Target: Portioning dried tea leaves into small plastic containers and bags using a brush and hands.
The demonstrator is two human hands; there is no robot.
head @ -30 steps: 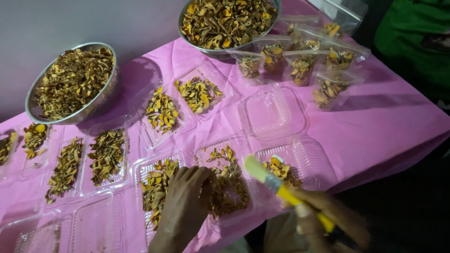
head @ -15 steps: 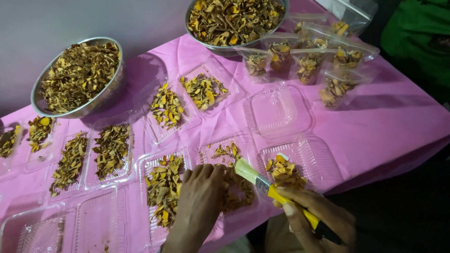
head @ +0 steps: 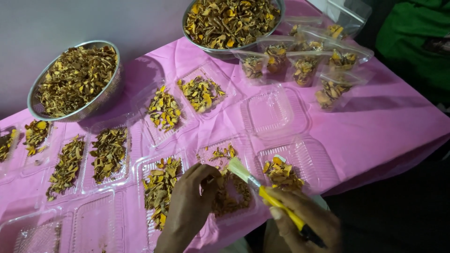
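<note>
My right hand (head: 304, 224) grips a yellow-handled brush (head: 262, 189), its pale bristles pointing up-left over a clear plastic tray (head: 239, 145) of dried yellow-brown pieces. My left hand (head: 190, 206) rests on that tray's near side, fingers curled on the dried pieces (head: 227, 197). Just left lies another filled tray (head: 159, 187), and to the right a tray (head: 304, 164) with a small heap of orange pieces.
Two metal bowls (head: 77, 79) (head: 232, 21) full of dried pieces stand at the back of the pink tablecloth (head: 384, 122). Several filled clear bags (head: 304, 65) sit back right, an empty tray (head: 274, 110) mid-table, more trays along the left. A person in green (head: 417, 42) is at the far right.
The view has drifted slightly. The brush tip has moved left and down toward the middle tray, and my left hand has stayed on the dried pieces there.
</note>
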